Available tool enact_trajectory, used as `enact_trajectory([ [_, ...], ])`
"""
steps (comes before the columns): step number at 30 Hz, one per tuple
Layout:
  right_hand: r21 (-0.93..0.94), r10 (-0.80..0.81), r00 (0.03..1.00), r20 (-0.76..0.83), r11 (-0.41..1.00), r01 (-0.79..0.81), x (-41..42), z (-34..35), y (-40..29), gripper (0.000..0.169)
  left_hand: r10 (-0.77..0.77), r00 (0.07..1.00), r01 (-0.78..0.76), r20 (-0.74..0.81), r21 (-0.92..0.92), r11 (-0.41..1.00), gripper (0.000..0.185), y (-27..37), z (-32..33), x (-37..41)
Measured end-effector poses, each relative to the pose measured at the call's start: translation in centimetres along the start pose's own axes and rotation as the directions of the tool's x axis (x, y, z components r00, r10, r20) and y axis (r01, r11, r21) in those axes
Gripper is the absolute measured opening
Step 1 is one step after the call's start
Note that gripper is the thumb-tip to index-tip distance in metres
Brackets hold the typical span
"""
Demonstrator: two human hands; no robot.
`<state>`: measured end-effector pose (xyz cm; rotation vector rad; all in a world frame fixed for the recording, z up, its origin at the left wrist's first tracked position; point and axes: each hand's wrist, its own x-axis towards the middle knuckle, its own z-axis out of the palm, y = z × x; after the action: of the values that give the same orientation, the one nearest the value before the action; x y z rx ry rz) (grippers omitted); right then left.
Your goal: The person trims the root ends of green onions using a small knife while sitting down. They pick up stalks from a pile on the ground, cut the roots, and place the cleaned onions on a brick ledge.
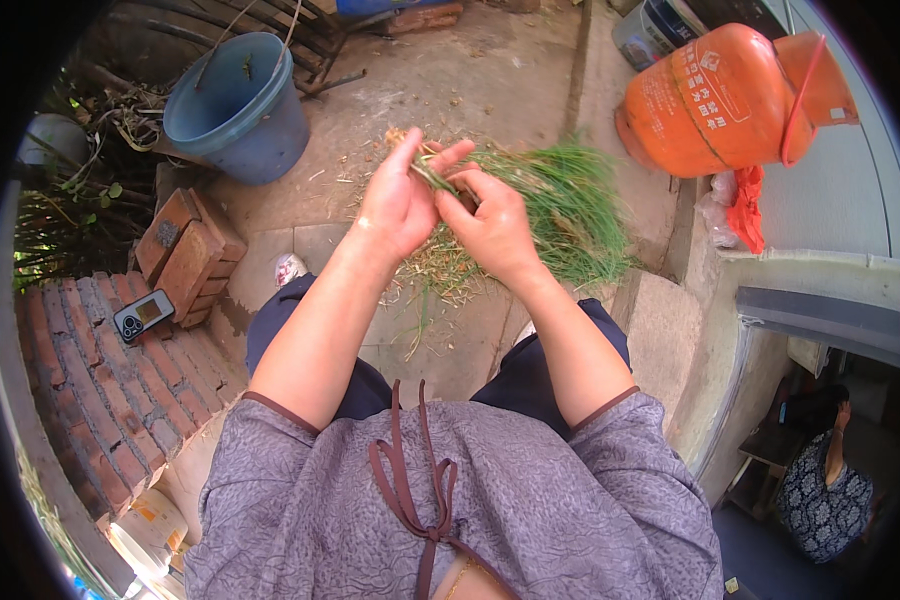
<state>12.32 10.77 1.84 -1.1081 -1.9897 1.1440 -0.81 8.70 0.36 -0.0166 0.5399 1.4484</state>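
My left hand (397,202) is turned palm inward, with a small bunch of thin stalks (429,172) lying between its thumb and fingers. The stalks have pale, brownish root ends near the left thumb. My right hand (495,217) meets the left one and grips the bunch between thumb and curled fingers; part of the bunch is hidden there. Just beyond and right of my hands, a heap of long, thin green leafy stalks, like scallions or chives (577,210), lies on the ground. Dry trimmings (442,274) are scattered below my hands.
At the far left stands a blue plastic bucket (232,112). Loose bricks (195,255) and a phone (144,315) rest by the low brick wall (120,390). An orange gas cylinder (705,97) is at the upper right. Through a doorway at right, a person (829,487) is visible.
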Motion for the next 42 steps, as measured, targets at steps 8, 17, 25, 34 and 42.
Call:
enact_trajectory([
  [8,0.675,0.337,0.931,0.143,0.655,-0.341,1.3,-4.1,0.8,0.018,0.371,0.907,-0.268,-0.202,0.402,0.875,0.05,2.3,0.9,-0.8],
  [17,0.754,0.333,0.919,0.21,0.543,-0.369,1.7,-5.2,1.5,0.019,0.518,0.855,-0.205,0.022,0.932,0.298,0.025,2.8,0.0,-0.5],
  [25,0.312,0.188,0.981,0.04,0.931,-0.191,1.1,-2.6,1.5,0.022,0.235,0.972,-0.152,-0.01,0.734,0.662,0.018,0.7,2.0,-1.2],
  [34,0.693,0.353,0.927,0.124,0.638,-0.335,1.6,-4.4,1.4,0.014,0.063,0.997,-0.041,-0.044,0.394,0.918,0.014,1.8,0.6,-0.9],
  [42,0.634,0.398,0.879,0.263,0.616,-0.468,1.3,-3.6,0.9,0.026,0.052,0.996,-0.016,-0.072,0.435,0.9,0.014,2.1,0.5,-0.9],
])
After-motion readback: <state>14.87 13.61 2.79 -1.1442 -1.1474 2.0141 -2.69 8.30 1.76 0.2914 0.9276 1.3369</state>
